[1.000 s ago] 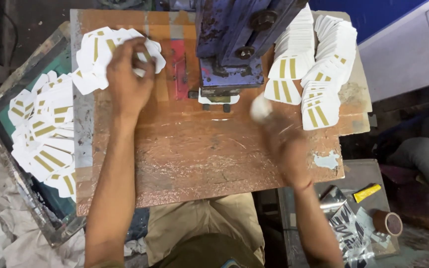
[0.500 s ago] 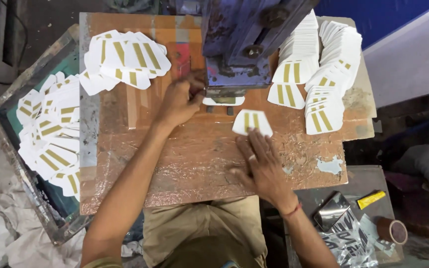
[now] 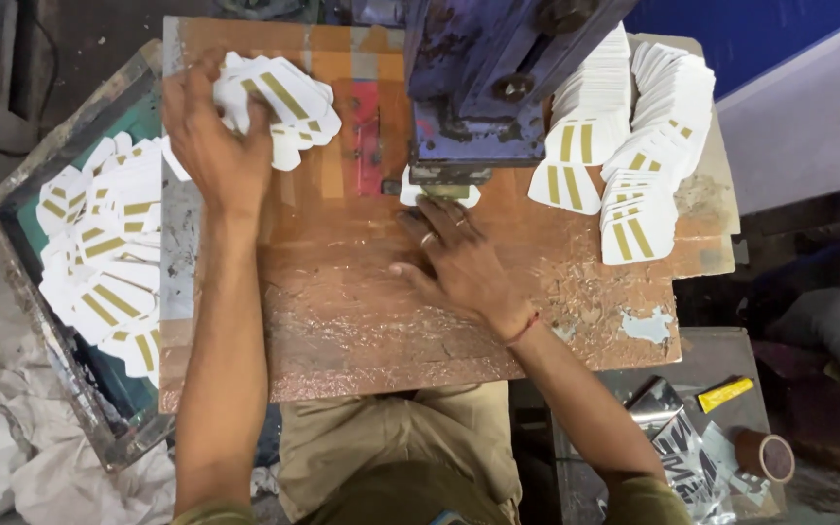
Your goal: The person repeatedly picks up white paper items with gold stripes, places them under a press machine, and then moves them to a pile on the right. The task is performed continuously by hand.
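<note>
Under the blue press [image 3: 478, 87], a white card [image 3: 439, 192] lies crosswise, the right hand [image 3: 459, 262] spread flat just below it; the left hand [image 3: 211, 146], well left, grips a loose card pile [image 3: 289, 102].

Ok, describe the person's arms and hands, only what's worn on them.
Both forearms are bare. The left hand wears nothing visible. The right hand has a ring on one of its fingers and a thin reddish thread band around the wrist. Olive short sleeves show at the bottom edge.
</note>
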